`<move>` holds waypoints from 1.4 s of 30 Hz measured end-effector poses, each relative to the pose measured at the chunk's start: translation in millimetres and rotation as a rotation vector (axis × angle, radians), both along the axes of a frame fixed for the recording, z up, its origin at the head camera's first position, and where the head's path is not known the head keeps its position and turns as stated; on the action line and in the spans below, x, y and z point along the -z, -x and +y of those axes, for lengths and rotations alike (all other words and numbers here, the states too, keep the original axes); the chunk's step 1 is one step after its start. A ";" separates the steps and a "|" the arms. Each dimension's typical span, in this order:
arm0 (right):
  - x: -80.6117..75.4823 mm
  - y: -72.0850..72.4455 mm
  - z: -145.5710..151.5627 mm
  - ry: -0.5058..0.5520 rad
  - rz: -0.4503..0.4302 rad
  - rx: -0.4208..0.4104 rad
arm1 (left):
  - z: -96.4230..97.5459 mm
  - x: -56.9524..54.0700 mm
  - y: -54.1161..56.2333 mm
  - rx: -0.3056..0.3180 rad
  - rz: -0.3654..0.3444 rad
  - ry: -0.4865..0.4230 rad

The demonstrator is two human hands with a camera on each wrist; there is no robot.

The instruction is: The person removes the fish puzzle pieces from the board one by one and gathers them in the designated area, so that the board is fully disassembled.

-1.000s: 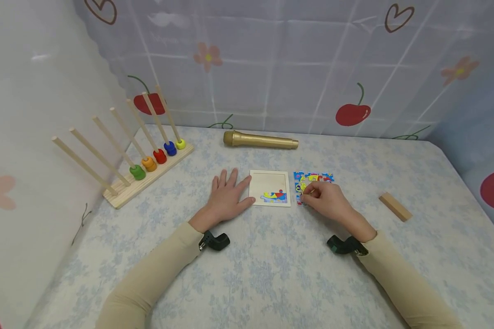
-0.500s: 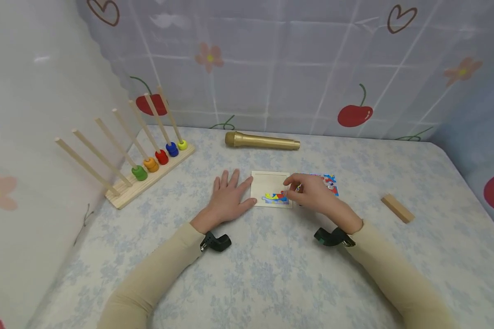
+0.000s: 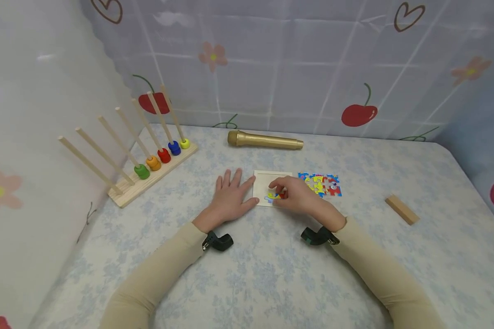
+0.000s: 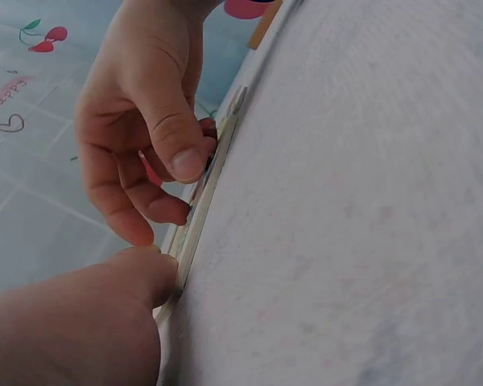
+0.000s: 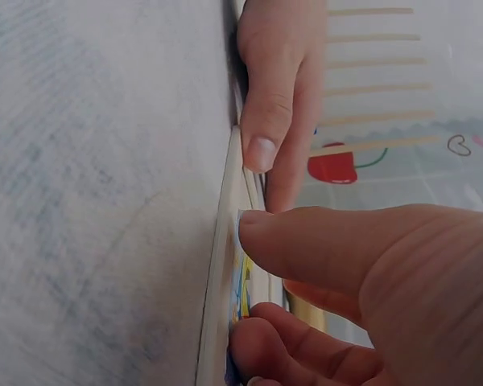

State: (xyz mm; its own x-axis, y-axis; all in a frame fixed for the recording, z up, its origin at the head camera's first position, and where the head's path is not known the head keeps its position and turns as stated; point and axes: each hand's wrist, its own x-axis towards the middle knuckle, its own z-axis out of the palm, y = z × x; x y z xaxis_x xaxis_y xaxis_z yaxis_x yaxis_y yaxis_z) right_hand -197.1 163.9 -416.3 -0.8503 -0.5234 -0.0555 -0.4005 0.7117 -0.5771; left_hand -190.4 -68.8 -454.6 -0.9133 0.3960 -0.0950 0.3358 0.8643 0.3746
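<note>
A shallow wooden puzzle tray (image 3: 260, 179) lies mid-table, with several joined pieces (image 3: 273, 195) in its lower right part. My left hand (image 3: 230, 198) rests spread on the table, thumb and index finger touching the tray's left edge. Over the tray, my right hand (image 3: 298, 196) has bent fingers and pinches a blue-and-yellow puzzle piece (image 5: 243, 283) low against the tray surface. In the right wrist view, its thumb and fingertips lie at either side of that piece; its full outline is hidden. More puzzle pieces (image 3: 333, 183) lie to the right of the tray.
A gold toy microphone (image 3: 267, 140) lies toward the back. At the left stands a wooden peg rack (image 3: 125, 197) with coloured rings. A small wooden block (image 3: 402, 209) is on the right. Printed curtains stand behind and beside the table.
My right hand has moved left from the loose pieces to above the tray, uncovering part of the loose pieces. The left hand stays at the tray's edge.
</note>
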 end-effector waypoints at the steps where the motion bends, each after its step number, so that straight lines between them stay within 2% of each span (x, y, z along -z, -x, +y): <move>1: -0.2 -0.2 -0.1 -0.006 0.003 -0.004 | -0.1 -0.6 -0.2 0.001 0.001 -0.001; 14: -0.2 -2.5 -3.1 -0.052 0.041 -0.029 | -1.3 -6.1 -0.9 0.003 0.001 -0.008; 25: -2.6 -4.9 -3.6 -0.058 0.051 -0.005 | -1.8 -7.1 0.1 0.006 0.019 -0.013; 34: 0.0 -5.5 -4.3 -0.020 0.063 0.000 | -1.6 -6.1 -0.4 0.003 -0.003 -0.002; 42: 1.7 -5.4 -1.5 0.013 0.028 -0.031 | -0.9 -5.3 -2.3 0.007 -0.003 -0.029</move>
State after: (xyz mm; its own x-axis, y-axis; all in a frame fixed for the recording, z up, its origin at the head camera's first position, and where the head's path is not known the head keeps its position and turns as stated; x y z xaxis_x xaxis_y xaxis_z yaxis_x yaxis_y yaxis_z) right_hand -191.6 162.5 -418.1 -0.8348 -0.5500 -0.0249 -0.4382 0.6910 -0.5749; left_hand -188.2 -69.7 -449.3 -0.9103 0.4048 -0.0863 0.3402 0.8507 0.4008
